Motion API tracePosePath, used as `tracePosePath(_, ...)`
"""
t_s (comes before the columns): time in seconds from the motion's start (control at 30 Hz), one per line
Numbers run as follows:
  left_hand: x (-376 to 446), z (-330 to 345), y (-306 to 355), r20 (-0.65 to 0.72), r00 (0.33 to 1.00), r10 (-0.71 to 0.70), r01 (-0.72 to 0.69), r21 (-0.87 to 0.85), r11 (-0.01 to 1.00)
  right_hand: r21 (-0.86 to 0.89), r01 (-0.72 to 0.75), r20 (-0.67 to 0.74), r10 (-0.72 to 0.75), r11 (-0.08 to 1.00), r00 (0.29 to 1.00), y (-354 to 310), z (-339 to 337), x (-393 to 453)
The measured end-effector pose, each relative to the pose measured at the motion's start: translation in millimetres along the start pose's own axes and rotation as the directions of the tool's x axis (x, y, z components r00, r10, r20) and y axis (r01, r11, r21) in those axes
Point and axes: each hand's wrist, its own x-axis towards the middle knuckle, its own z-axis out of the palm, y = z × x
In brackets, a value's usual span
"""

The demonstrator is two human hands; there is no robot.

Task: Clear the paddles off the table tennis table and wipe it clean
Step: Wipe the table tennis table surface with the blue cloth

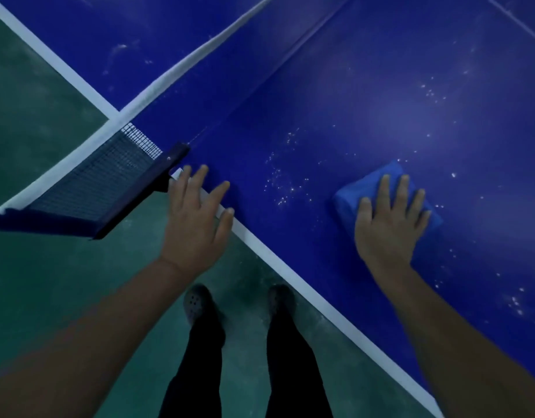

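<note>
Net [109, 167] crosses the table [365, 101] beside my left hand [197, 224], flat and released on the edge; my right hand [387, 230] presses flat on the cloth [359, 191], farther from the net, among white specks [278, 179].

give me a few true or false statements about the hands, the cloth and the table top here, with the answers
1. The right hand lies flat on a folded blue cloth on the blue table tennis table. True.
2. The left hand holds a paddle. False: it is empty, fingers spread, at the table's white edge line near the dark net post.
3. White specks dot the table top between the two hands. True.
4. The cloth lies on the far side of the net. False: it is on the near half, beside the person.
5. A paddle lies on the table beside the cloth. False: no paddle shows in view.
</note>
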Motion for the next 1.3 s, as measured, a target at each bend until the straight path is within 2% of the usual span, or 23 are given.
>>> tracePosePath(0.07, 6.0, -6.9, -15.6, 0.029, 1.000, 0.013, -0.013, 0.015, 1.000, -0.016, 0.010, -0.063, -0.011, 1.000, 0.998, -47.3, 8.9, -12.9)
tracePosePath(0.17, 5.5, -16.1, -31.0, 0.047, 0.999, 0.025, -0.025, -0.001, 1.000, -0.138, 0.430, 0.037, -0.429, 0.892, 0.903, -84.6, 27.8, -57.5)
tracePosePath(0.23, 3.4, -22.2, -38.9, 0.059, 0.998, 0.024, -0.024, 0.005, 1.000, -0.158, 0.530, 0.105, -0.519, 0.833, 0.848, -71.3, 22.5, -44.5)
tracePosePath(0.27, 3.0, -24.9, -41.9, 0.065, 0.998, 0.023, -0.023, 0.004, 1.000, -0.166, 0.476, 0.070, -0.471, 0.864, 0.879, -60.8, 19.1, -26.4)
tracePosePath(0.33, 1.9, -29.6, -46.4, 0.080, 0.997, 0.018, -0.018, 0.000, 1.000, -0.095, 0.176, -0.017, -0.178, 0.980, 0.984, -51.6, 6.7, 14.2)
tracePosePath(0.4, 2.8, -31.9, -48.4, 0.096, 0.995, 0.021, -0.021, -0.003, 1.000, 0.022, -0.084, -0.036, 0.085, 0.996, 0.996, -76.4, 5.1, 29.2)
tracePosePath(0.43, 2.8, -31.7, -48.6, 0.102, 0.994, 0.034, -0.034, -0.001, 0.999, -0.002, -0.066, -0.066, 0.066, 0.998, 0.996, -98.1, 8.2, 19.9)
tracePosePath(0.5, 2.3, -30.8, -48.2, 0.090, 0.994, 0.060, -0.061, 0.006, 0.998, -0.096, 0.300, -0.051, -0.305, 0.949, 0.951, -130.9, 23.1, -20.7)
tracePosePath(0.53, 3.7, -30.8, -48.7, 0.073, 0.995, 0.066, -0.068, 0.012, 0.998, -0.140, 0.509, 0.013, -0.513, 0.849, 0.858, -131.4, 30.2, -36.1)
tracePosePath(0.57, 4.6, -31.1, -49.3, 0.058, 0.996, 0.068, -0.069, 0.017, 0.997, -0.171, 0.619, 0.072, -0.617, 0.767, 0.784, -123.4, 31.4, -36.7)
tracePosePath(0.6, 4.7, -30.8, -49.6, 0.049, 0.997, 0.065, -0.066, 0.018, 0.998, -0.178, 0.641, 0.087, -0.637, 0.746, 0.766, -110.3, 28.4, -20.5)
tracePosePath(0.7, -0.4, -30.8, -49.9, 0.032, 0.998, 0.046, -0.047, 0.024, 0.999, -0.155, 0.254, -0.079, -0.268, 0.955, 0.960, -76.9, 5.0, 54.8)
tracePosePath(0.77, -5.0, -31.8, -49.4, 0.044, 0.999, 0.017, -0.019, 0.054, 0.998, -0.016, -0.026, -0.072, 0.024, 1.000, 0.997, -80.6, -9.2, 99.5)
tracePosePath(0.8, -7.0, -32.1, -49.4, 0.052, 0.999, -0.007, 0.003, 0.067, 0.998, 0.029, -0.071, -0.065, 0.073, 0.997, 0.995, -94.2, -11.2, 111.2)
tracePosePath(0.83, -9.6, -32.6, -50.1, 0.056, 0.998, -0.028, 0.024, 0.071, 0.997, 0.026, -0.044, -0.077, 0.045, 0.999, 0.996, -113.0, -8.4, 113.8)
tracePosePath(0.9, -14.0, -33.8, -51.6, 0.042, 0.998, -0.051, 0.049, 0.058, 0.997, -0.061, 0.182, -0.084, -0.187, 0.981, 0.979, -151.2, 4.4, 90.6)
tracePosePath(0.93, -15.5, -33.7, -51.8, 0.030, 0.998, -0.055, 0.053, 0.053, 0.997, -0.110, 0.344, -0.074, -0.353, 0.933, 0.933, -163.5, 13.3, 68.6)
tracePosePath(1.0, -20.0, -32.5, -51.3, 0.019, 0.998, -0.055, 0.054, 0.060, 0.997, -0.178, 0.651, 0.030, -0.657, 0.738, 0.753, -165.0, 24.5, 22.7)
tracePosePath(1.07, -22.8, -32.9, -50.0, 0.011, 0.998, -0.067, 0.066, 0.070, 0.995, -0.165, 0.784, 0.098, -0.780, 0.599, 0.617, -144.9, 22.3, 20.4)
tracePosePath(1.1, -23.6, -33.8, -49.1, 0.016, 0.997, -0.078, 0.077, 0.070, 0.995, -0.181, 0.783, 0.081, -0.784, 0.595, 0.615, -134.7, 18.2, 37.6)
tracePosePath(1.17, -24.3, -36.1, -48.2, 0.028, 0.995, -0.099, 0.097, 0.073, 0.993, -0.221, 0.656, -0.015, -0.675, 0.722, 0.738, -123.2, 7.6, 87.8)
tracePosePath(1.23, -25.3, -38.6, -50.7, 0.033, 0.994, -0.105, 0.102, 0.082, 0.991, -0.124, 0.392, -0.034, -0.398, 0.912, 0.917, -130.2, -3.6, 126.7)
tracePosePath(1.3, -24.5, -38.9, -52.7, 0.030, 0.993, -0.116, 0.113, 0.090, 0.990, -0.084, 0.261, -0.044, -0.266, 0.962, 0.963, -158.2, -1.2, 118.2)
